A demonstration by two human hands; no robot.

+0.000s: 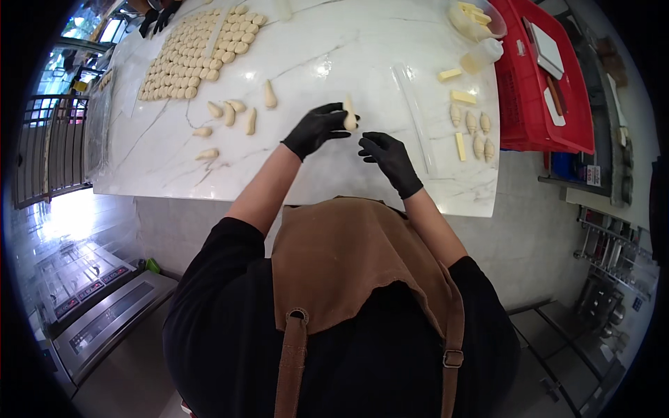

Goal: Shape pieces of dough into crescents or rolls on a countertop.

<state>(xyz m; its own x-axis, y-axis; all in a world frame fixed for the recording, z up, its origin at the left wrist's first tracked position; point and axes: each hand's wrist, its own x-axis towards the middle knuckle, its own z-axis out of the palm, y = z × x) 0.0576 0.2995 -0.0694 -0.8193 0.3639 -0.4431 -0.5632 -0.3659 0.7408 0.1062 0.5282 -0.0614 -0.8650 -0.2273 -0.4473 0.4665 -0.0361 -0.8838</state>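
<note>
My left hand, in a black glove, is closed on a teardrop-shaped piece of dough, held upright above the marble table. Just to its right, my black-gloved right hand hovers with loosely bent, parted fingers, and I see nothing in them. Several other tapered dough pieces lie left of my left hand, one with its narrow tip pointing away from me. Beyond my right hand are several rolled, ridged dough pieces, grouped beside a stick of butter.
Many round dough balls fill the far left. A clear rolling pin lies right of my right hand. Farther right stand a bowl of butter, a squeeze bottle and a red crate. Another person's black-gloved hands show far left.
</note>
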